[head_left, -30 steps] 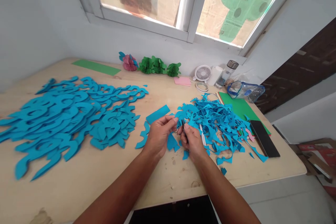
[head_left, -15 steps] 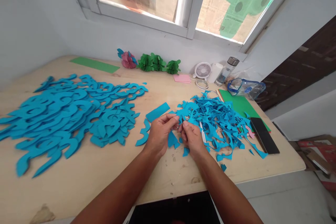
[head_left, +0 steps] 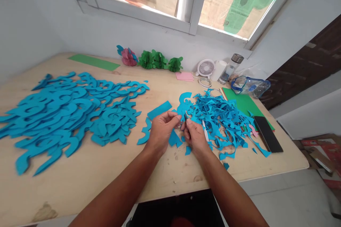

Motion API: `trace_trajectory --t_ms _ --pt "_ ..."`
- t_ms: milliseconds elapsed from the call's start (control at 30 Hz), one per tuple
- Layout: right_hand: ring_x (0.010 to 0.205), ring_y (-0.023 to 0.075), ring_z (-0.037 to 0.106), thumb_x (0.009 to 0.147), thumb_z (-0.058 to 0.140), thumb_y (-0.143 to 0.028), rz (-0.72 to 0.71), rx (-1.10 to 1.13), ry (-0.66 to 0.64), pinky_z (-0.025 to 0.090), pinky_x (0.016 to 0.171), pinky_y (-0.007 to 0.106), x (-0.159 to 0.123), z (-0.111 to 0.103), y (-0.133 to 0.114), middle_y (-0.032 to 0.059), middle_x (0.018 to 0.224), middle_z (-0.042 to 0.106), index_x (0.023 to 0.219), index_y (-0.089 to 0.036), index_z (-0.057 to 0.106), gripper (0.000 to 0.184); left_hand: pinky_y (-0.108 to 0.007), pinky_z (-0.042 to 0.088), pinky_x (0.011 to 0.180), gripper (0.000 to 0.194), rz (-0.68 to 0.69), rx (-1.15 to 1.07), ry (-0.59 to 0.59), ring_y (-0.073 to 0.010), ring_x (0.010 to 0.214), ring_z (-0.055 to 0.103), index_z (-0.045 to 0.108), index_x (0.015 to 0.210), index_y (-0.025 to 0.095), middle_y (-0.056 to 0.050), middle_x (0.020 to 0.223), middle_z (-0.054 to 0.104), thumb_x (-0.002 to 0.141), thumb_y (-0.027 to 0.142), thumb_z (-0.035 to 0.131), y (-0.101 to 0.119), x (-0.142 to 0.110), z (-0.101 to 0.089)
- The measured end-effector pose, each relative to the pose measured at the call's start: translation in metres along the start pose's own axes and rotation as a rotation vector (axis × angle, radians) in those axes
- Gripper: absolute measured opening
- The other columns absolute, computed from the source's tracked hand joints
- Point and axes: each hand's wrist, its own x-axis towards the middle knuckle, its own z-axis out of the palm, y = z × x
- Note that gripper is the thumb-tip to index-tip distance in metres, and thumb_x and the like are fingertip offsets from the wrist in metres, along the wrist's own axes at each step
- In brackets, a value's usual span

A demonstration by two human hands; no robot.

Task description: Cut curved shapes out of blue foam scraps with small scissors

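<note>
A blue paper piece (head_left: 184, 96) with a curved upper end rises from the fingertips of my left hand (head_left: 162, 129), whose thumb and forefinger pinch it. Close beside, my right hand (head_left: 197, 136) is closed around small scissors (head_left: 185, 116); only their dark tip shows, touching or near the paper, and the rest is hidden by my fingers. Both hands hover just above the table, fingertips almost meeting. Under and between them lie blue scraps (head_left: 174, 139). A blue paper strip (head_left: 160, 110) rests beyond my left hand.
Cut blue paper shapes (head_left: 53, 108) cover the table's left side. Blue offcuts (head_left: 221, 113) are heaped at right, near a phone (head_left: 268, 134) and green sheets (head_left: 242, 104). Behind stand green paper ornaments (head_left: 152, 59), a fan (head_left: 205, 68), a tape roll (head_left: 205, 82) and a bottle (head_left: 231, 67).
The blue paper piece has turned in my left fingers, so its curved end now stands up higher. The dark scissor tip shows more clearly. The view has shifted slightly.
</note>
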Motion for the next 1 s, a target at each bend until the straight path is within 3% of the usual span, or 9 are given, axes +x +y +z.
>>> trace_trajectory --t_ms 1000 --pt "0.031 0.0051 0.024 0.075 0.056 -0.067 0.032 0.080 -0.037 0.013 0.033 0.022 -0.0008 0.0058 0.0002 -0.0081 0.035 0.036 0.062 -0.017 0.054 0.052 -0.023 0.042 0.056 0.015 0.003 -0.018 -0.040 -0.0095 0.049 0.052 0.059 0.059 0.016 0.003 0.051 0.057 0.061 0.024 0.072 0.0060 -0.0043 0.0034"
